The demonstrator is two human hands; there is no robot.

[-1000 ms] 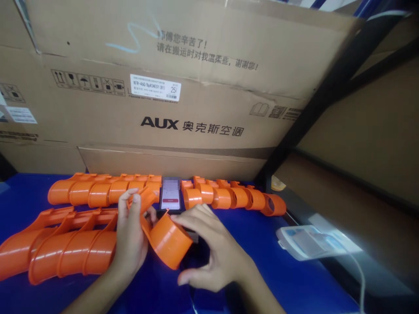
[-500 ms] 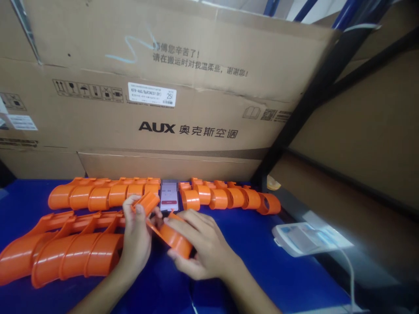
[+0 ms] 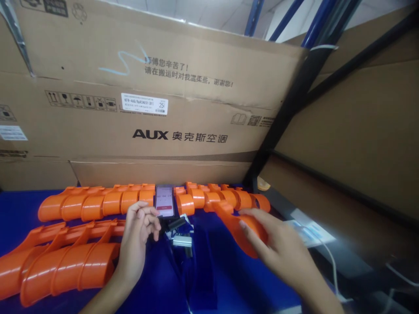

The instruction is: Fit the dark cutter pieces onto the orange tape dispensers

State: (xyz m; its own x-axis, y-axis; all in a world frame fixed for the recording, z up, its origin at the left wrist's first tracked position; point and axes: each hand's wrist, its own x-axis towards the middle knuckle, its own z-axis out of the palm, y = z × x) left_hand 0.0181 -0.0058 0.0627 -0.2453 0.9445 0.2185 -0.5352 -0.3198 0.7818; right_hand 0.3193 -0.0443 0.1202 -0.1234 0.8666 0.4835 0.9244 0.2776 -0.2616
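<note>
My right hand (image 3: 275, 244) is closed around an orange plastic part (image 3: 244, 231) with a broad curved body and a narrower arm pointing up and left. It holds the part above the right of the blue surface. My left hand (image 3: 139, 235) is raised left of centre, its fingers loosely bent and slightly apart, with nothing visible in them. Just right of it sits a small fixture with a silver metal piece (image 3: 182, 241) and a black piece (image 3: 176, 224). Similar orange parts form a front-left row (image 3: 68, 266), a back-left row (image 3: 93, 205) and a back-right row (image 3: 212, 198).
A phone (image 3: 164, 203) with a lit screen stands between the back rows. Behind them rises a large cardboard box (image 3: 183, 170). A dark rack post (image 3: 278, 122) slants at the right. A white device with a cable (image 3: 331, 257) lies at the right edge of the blue surface (image 3: 144, 296).
My right hand has moved right with the orange part, away from my left hand. My left hand no longer holds an orange piece. The fixture between the hands has come into view.
</note>
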